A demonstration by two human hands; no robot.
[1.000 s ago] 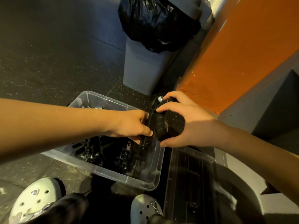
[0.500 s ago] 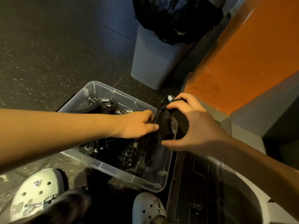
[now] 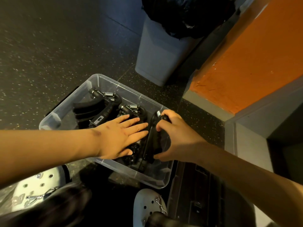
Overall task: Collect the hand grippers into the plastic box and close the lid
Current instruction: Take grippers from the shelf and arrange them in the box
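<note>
**A:** Looking down from the head camera, where is the plastic box (image 3: pixel 131 91)?

**B:** It sits on the dark speckled floor (image 3: pixel 49 46), right in front of the person, with its top open. The lid (image 3: pixel 193 185) lies flat on the floor just beside the box's right-hand end.

**A:** And the hand grippers (image 3: pixel 105 104)?

**B:** Several black ones with steel springs lie piled inside, across the far and middle part of the box. One more hand gripper (image 3: pixel 150 141) stands tilted at the right end. Its spring end is up near the far rim and its lower end is down inside the box.

**A:** What is the left hand (image 3: pixel 121 136) doing?

**B:** It lies flat over the pile with its fingers straight and close together. It rests on the grippers beneath and grasps nothing.

**A:** And the other?

**B:** The right hand (image 3: pixel 175 138) is curled round the tilted gripper. The fingers wrap over the upper part of the handle, and the thumb comes in from below, towards the box's near wall.

**A:** Anything round about?

**B:** A grey waste bin (image 3: pixel 157 51) lined with a black bag (image 3: pixel 185 13) stands beyond the box, apart from it. An orange wall (image 3: pixel 246 63) rises on the right. Two white clogs (image 3: pixel 29 194) show at the bottom edge, near the box's near side.
</note>
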